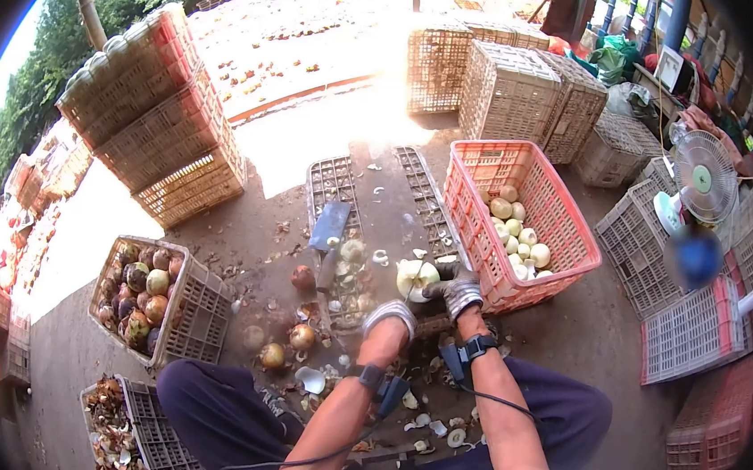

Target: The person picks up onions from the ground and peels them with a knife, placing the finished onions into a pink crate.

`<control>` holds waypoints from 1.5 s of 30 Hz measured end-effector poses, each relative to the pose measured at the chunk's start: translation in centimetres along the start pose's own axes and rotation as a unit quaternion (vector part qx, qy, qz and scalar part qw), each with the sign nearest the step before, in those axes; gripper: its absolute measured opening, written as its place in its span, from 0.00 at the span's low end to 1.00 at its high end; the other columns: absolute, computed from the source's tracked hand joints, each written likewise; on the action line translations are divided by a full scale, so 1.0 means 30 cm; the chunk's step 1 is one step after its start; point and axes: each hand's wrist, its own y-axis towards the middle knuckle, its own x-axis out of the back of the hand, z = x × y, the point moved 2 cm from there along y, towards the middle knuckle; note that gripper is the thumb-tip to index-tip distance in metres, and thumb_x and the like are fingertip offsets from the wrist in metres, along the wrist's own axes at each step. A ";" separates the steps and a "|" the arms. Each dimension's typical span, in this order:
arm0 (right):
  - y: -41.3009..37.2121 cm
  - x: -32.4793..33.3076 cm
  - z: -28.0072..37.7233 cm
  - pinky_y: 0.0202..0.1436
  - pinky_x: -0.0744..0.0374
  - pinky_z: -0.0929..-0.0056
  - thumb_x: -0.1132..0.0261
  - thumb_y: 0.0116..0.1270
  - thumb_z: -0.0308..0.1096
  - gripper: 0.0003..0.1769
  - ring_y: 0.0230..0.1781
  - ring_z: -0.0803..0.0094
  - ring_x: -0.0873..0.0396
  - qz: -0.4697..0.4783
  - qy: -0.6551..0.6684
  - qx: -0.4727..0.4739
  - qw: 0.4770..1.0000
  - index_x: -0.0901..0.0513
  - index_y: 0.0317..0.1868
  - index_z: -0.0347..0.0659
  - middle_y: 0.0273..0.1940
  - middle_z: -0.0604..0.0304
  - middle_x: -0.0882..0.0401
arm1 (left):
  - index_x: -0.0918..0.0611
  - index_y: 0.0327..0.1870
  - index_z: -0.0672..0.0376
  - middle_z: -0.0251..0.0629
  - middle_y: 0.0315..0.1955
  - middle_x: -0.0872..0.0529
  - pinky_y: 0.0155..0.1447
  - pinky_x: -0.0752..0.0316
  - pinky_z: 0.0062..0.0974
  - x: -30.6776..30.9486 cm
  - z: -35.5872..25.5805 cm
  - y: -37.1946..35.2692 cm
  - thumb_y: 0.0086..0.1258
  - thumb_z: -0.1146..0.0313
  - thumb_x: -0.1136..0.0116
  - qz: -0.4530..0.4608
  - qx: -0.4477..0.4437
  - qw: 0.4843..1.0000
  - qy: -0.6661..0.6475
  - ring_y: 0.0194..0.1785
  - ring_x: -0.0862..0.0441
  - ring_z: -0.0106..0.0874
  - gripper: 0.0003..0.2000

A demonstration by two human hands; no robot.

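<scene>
My right hand, in a grey glove, has its fingers closed against a pale peeled onion near the middle of the view. Just left of that onion and lower is my left hand, also gloved; its fingers are hidden behind the back of the hand. A cleaver with a wide grey blade lies to the left on a crate surface. Unpeeled onions and a white peel piece lie on the ground left of my left hand.
A pink crate holding peeled onions stands right of my hands. A crate of unpeeled onions is at the left, with a crate of peelings below. Stacked crates stand behind. A fan is at the right.
</scene>
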 end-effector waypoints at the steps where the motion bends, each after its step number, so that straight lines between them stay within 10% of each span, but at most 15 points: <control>1: 0.005 -0.001 -0.008 0.47 0.18 0.71 0.20 0.36 0.19 0.31 0.38 0.71 0.16 0.002 0.002 0.003 1.000 0.17 0.48 0.32 0.41 0.57 0.13 | 0.18 0.33 0.68 0.50 0.28 0.16 0.45 0.23 0.36 -0.006 0.010 0.015 0.58 0.75 0.41 0.017 0.009 1.000 -0.012 0.33 0.19 0.43 0.06; 6: 0.033 0.002 -0.078 0.48 0.18 0.70 0.24 0.38 0.18 0.30 0.38 0.68 0.16 0.002 0.003 0.018 1.000 0.17 0.48 0.31 0.42 0.55 0.13 | 0.17 0.37 0.70 0.52 0.28 0.16 0.38 0.23 0.40 -0.086 0.098 0.124 0.60 0.67 0.38 0.110 0.050 0.990 -0.076 0.29 0.19 0.42 0.13; 9: -0.003 0.013 -0.064 0.49 0.18 0.68 0.29 0.39 0.17 0.28 0.39 0.65 0.16 0.015 0.203 -0.011 0.979 0.17 0.48 0.29 0.41 0.54 0.14 | 0.18 0.34 0.71 0.49 0.25 0.16 0.34 0.24 0.39 -0.104 0.118 0.086 0.59 0.69 0.37 0.054 -0.105 0.988 0.097 0.25 0.23 0.38 0.11; 12: -0.022 0.014 -0.067 0.49 0.17 0.67 0.32 0.39 0.16 0.28 0.38 0.62 0.16 0.007 0.259 0.000 0.966 0.17 0.48 0.28 0.40 0.53 0.14 | 0.18 0.34 0.71 0.46 0.22 0.18 0.30 0.26 0.38 -0.063 0.069 -0.004 0.57 0.70 0.37 -0.004 -0.068 0.995 -0.076 0.23 0.26 0.36 0.11; 15: -0.053 0.031 -0.077 0.54 0.19 0.63 0.34 0.41 0.19 0.29 0.43 0.58 0.17 0.059 0.447 -0.017 0.892 0.20 0.51 0.29 0.44 0.51 0.16 | 0.18 0.34 0.69 0.41 0.21 0.20 0.28 0.27 0.35 -0.114 0.134 0.087 0.57 0.73 0.38 0.020 -0.182 0.974 0.130 0.23 0.27 0.34 0.08; 17: -0.036 0.032 -0.128 0.58 0.21 0.60 0.36 0.44 0.21 0.31 0.49 0.56 0.19 0.090 0.499 -0.018 0.862 0.22 0.55 0.29 0.49 0.49 0.18 | 0.16 0.41 0.62 0.38 0.34 0.15 0.39 0.22 0.35 -0.161 0.136 0.178 0.62 0.68 0.38 0.145 -0.053 0.984 0.091 0.33 0.19 0.34 0.10; 23: -0.082 0.029 -0.195 0.62 0.24 0.56 0.33 0.53 0.26 0.29 0.53 0.55 0.21 0.083 0.543 -0.058 0.834 0.25 0.58 0.30 0.52 0.49 0.19 | 0.14 0.42 0.54 0.39 0.37 0.12 0.38 0.22 0.35 0.048 -0.010 -0.138 0.61 0.67 0.36 -0.071 -0.372 0.874 0.304 0.34 0.16 0.36 0.09; 25: -0.102 0.022 -0.194 0.64 0.25 0.55 0.33 0.61 0.32 0.28 0.56 0.55 0.22 0.098 0.521 -0.048 0.847 0.27 0.61 0.30 0.55 0.48 0.21 | 0.15 0.42 0.59 0.37 0.34 0.14 0.36 0.23 0.31 0.021 0.029 -0.136 0.61 0.69 0.35 -0.022 -0.294 0.944 -0.150 0.32 0.18 0.31 0.10; 28: -0.098 -0.026 -0.277 0.65 0.25 0.55 0.34 0.65 0.38 0.28 0.58 0.57 0.23 0.129 0.554 -0.050 0.821 0.28 0.62 0.32 0.58 0.50 0.22 | 0.18 0.45 0.65 0.36 0.33 0.15 0.36 0.24 0.27 0.016 0.034 -0.141 0.61 0.71 0.34 -0.066 -0.323 0.878 -0.348 0.33 0.21 0.26 0.13; 30: -0.084 -0.036 -0.349 0.66 0.27 0.58 0.40 0.72 0.44 0.26 0.59 0.61 0.24 0.036 0.009 0.254 0.966 0.28 0.64 0.38 0.60 0.55 0.23 | 0.20 0.50 0.66 0.36 0.35 0.15 0.37 0.23 0.26 0.039 0.007 -0.167 0.60 0.72 0.33 -0.121 -0.368 0.873 -0.297 0.35 0.22 0.26 0.17; 33: -0.149 -0.110 -0.289 0.66 0.27 0.61 0.42 0.73 0.44 0.24 0.58 0.62 0.24 0.054 0.173 0.216 0.959 0.27 0.63 0.39 0.59 0.56 0.22 | 0.25 0.58 0.65 0.39 0.40 0.15 0.41 0.22 0.28 0.082 -0.030 -0.242 0.58 0.71 0.31 -0.152 -0.365 0.883 -0.252 0.39 0.20 0.27 0.26; 42: -0.523 -0.028 0.374 0.62 0.25 0.63 0.41 0.69 0.37 0.22 0.54 0.61 0.21 0.067 -0.383 0.127 0.912 0.24 0.59 0.34 0.54 0.48 0.20 | 0.32 0.65 0.62 0.41 0.40 0.14 0.43 0.20 0.30 0.126 -0.049 -0.413 0.48 0.68 0.24 -0.117 -0.228 0.910 -0.327 0.40 0.18 0.28 0.40; 45: -0.618 -0.035 0.476 0.55 0.23 0.66 0.35 0.62 0.35 0.25 0.49 0.65 0.20 0.042 -0.243 0.146 0.958 0.24 0.58 0.33 0.50 0.51 0.18 | 0.31 0.62 0.61 0.39 0.36 0.13 0.41 0.20 0.30 0.106 -0.053 -0.448 0.49 0.66 0.24 -0.124 -0.179 0.909 -0.355 0.37 0.17 0.28 0.37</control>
